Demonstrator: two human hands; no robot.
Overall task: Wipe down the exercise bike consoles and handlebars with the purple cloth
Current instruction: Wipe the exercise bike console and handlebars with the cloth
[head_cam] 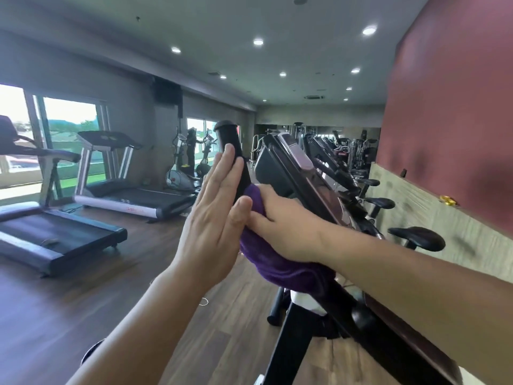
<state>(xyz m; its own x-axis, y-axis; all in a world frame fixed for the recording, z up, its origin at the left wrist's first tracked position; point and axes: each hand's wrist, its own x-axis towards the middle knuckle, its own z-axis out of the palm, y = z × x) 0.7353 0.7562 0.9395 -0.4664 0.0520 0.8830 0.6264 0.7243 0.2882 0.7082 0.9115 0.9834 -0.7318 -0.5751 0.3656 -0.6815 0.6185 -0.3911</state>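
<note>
Your left hand (219, 218) is raised with its fingers straight and close together, the palm turned to the upright black rubber handlebar grip (229, 140) of the nearest exercise bike, and its fingertips lie against the side of that grip. Your right hand (286, 226) reaches in from the right and curls over the soft purple cloth (283, 269), holding it bunched round the handlebar just below the bare part of the grip; its fingers go round the far side, out of sight, while its thumb sits beside your left thumb. The cloth hangs in thick folds under your right wrist. Just right of the grip, and touching the top edge of the cloth, stands the bike's dark tilted console (288, 168) with a glossy face and silver trim. Behind it a row of further bikes with black padded saddles (417, 238) runs along the dark red wall (458, 107). To your left two grey-and-black treadmills (130, 193) stand on the brown wooden floor (111, 301) before large bright windows (69, 118).
</note>
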